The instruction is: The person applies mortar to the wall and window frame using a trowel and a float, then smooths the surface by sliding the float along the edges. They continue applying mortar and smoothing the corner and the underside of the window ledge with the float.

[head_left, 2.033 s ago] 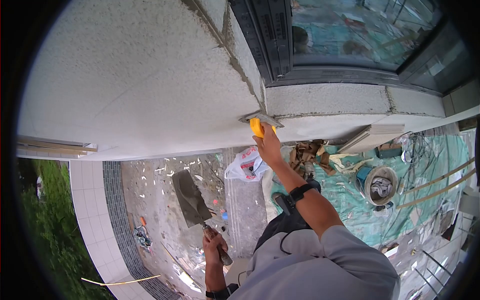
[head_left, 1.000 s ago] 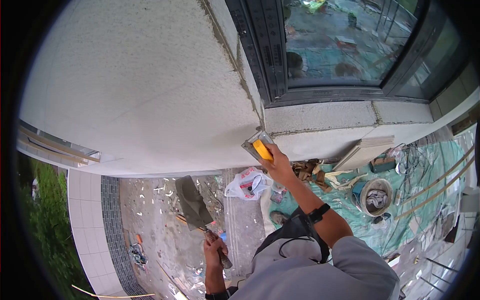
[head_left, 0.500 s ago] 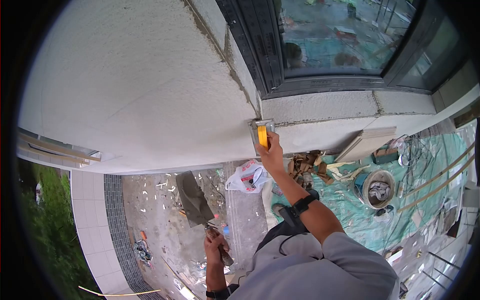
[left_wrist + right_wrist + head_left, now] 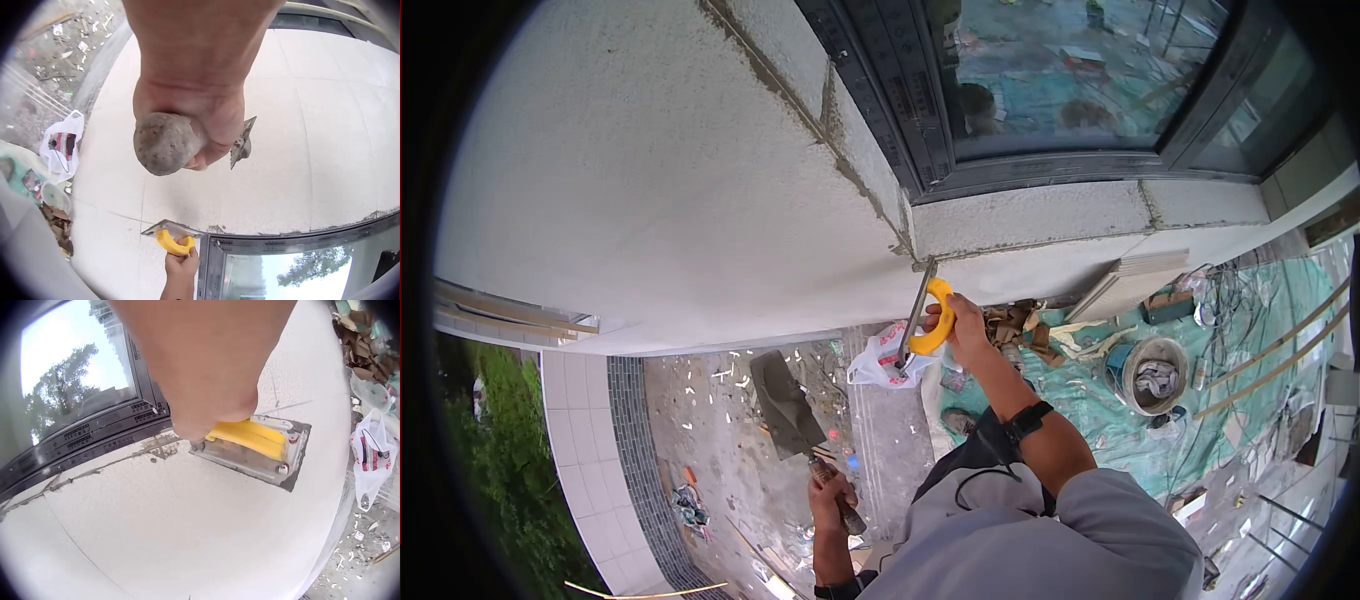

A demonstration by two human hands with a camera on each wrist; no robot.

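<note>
My right hand [image 4: 962, 325] grips the yellow handle [image 4: 940, 318] of a plastering trowel. Its metal plate [image 4: 914, 315] appears edge-on in the head view, its upper end at the wall just below the window corner. In the right wrist view the plate [image 4: 240, 464] lies close over the white wall [image 4: 206, 519], beside a rough mortar line [image 4: 100, 469]. Low over the floor, my left hand [image 4: 830, 492] holds a brick trowel by its handle [image 4: 850, 517]. Grey mortar [image 4: 785, 400] covers much of its blade. From the left wrist, the rounded handle end [image 4: 164, 147] hides most of the fingers.
A dark window frame [image 4: 1040, 167] and ledge [image 4: 1040, 217] adjoin the wall. Below stand a white plastic bag [image 4: 870, 362], brown paper scraps [image 4: 1010, 335], stacked tiles [image 4: 1125, 285] and a bucket [image 4: 1145, 398] on green sheeting [image 4: 1080, 440]. Debris litters the floor [image 4: 700, 410].
The plastering trowel came down from the window corner, faced the camera flat at mid-span, and now stands edge-on, slightly lower. My left hand with the brick trowel has barely moved.
</note>
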